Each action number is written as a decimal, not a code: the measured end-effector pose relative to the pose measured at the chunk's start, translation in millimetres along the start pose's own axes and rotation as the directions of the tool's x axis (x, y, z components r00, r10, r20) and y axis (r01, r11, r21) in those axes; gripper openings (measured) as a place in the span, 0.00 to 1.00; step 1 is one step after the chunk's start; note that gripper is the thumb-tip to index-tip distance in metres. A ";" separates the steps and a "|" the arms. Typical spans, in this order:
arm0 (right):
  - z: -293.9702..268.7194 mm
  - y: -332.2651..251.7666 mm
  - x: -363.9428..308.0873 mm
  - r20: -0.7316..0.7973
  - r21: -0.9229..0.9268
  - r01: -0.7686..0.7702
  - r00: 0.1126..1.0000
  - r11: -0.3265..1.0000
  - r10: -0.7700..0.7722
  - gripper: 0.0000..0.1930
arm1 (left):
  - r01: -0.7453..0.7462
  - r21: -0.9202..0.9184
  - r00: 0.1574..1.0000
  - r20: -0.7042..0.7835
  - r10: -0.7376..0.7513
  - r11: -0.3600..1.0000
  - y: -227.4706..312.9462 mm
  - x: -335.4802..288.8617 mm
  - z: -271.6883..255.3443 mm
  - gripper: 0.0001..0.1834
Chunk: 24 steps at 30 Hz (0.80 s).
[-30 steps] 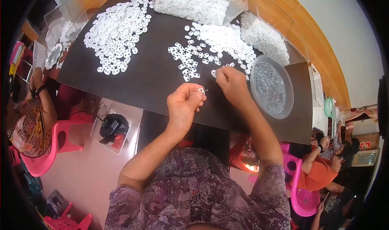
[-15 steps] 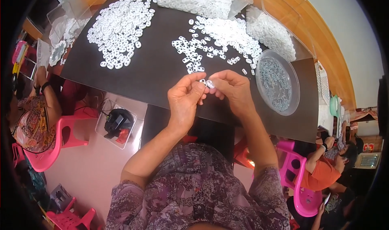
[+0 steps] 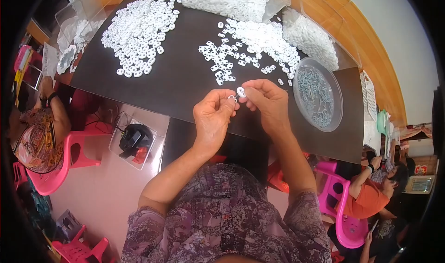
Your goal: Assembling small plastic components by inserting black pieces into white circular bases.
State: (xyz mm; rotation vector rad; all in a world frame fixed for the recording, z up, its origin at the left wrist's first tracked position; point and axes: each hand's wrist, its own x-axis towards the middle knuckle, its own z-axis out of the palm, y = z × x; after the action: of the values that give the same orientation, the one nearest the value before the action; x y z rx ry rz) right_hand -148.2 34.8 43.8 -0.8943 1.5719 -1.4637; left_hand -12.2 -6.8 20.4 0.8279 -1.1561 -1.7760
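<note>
Dark tabletop (image 3: 181,77) spreads across my view, and nearest to me over its front edge are the 2 hands, brought together. I read the left hand (image 3: 212,119) as pinching a small white piece (image 3: 232,97) between thumb and forefinger. Just beside it, the right hand (image 3: 273,105) grips a white oval piece (image 3: 241,92) by its right end, the rounded face left bare and tilted. Whether these 2 parts touch, or something metal bridges them, is too small for me to tell.

For good work here, I'd keep the left pinch firm and steady and let the right hand do the fine turning, squaring the holes before pressing. Fingertips should stay clear of the meeting faces; a slanted push would, I judge, jam or slip. Bringing the wrists low over the tabletop would mean a dropped part lands where I can see it.

Beyond the hands lie scattered small 2-holed white pieces (image 3: 222,59). To the right, a clear oval dish (image 3: 325,129) holds silvery metal hardware (image 3: 320,96), easily reached from the right hand. Farther off, a broad pile of white ovals (image 3: 139,31) sits at left, and a clear bin (image 3: 278,3) of white parts stands along the far side.
</note>
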 end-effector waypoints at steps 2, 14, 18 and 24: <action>1.1 1.2 0.3 0.013 -0.011 0.006 1.000 1.000 -0.006 0.09 | 0.002 0.008 1.000 -0.008 -0.002 1.000 -0.2 -0.5 -1.2 0.06; 7.5 5.2 -5.8 0.012 -0.132 0.163 0.986 0.978 -0.163 0.06 | -0.057 0.045 0.998 -0.007 0.057 0.997 -1.0 -2.2 -1.7 0.06; 7.7 5.8 -7.0 0.017 -0.209 0.213 0.977 0.955 -0.214 0.06 | -0.041 0.056 0.999 -0.011 0.042 0.998 0.7 -2.3 -1.4 0.06; 5.5 10.7 -7.3 0.078 -0.156 0.226 0.973 0.961 -0.217 0.06 | -0.041 -0.032 0.999 0.022 0.041 0.999 -0.5 -1.3 0.2 0.10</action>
State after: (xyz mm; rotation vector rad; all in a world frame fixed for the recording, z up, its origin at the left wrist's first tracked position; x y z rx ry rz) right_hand -139.9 39.8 33.6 -1.2332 1.6057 -1.4599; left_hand -12.0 -5.5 20.1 0.7623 -1.1488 -1.7696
